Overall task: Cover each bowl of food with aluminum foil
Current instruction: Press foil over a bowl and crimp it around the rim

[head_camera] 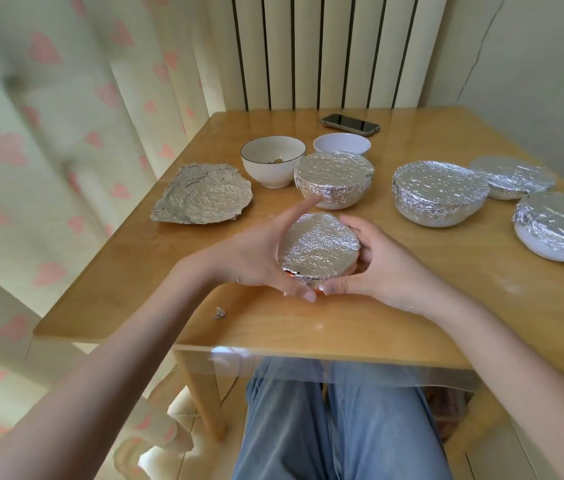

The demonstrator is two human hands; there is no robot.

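A small foil-covered bowl point(318, 247) sits near the table's front, with a bit of orange showing at its lower rim. My left hand point(256, 254) cups its left side, thumb on the front rim, index finger stretched out above. My right hand point(374, 265) grips its right side, thumb pressing the foil at the front rim. Several other bowls stand wrapped in foil: one behind point(334, 178), one to the right point(439, 192), two at the far right point(512, 176) point(560, 230). Two white bowls are uncovered: a black-rimmed one point(273, 164) and a smaller one point(342, 143).
A crumpled loose foil sheet point(202, 195) lies at the left of the wooden table point(135, 292). A small foil scrap point(219, 312) sits near the front edge. A phone point(349, 124) lies at the back. A curtain hangs left; my legs are under the table.
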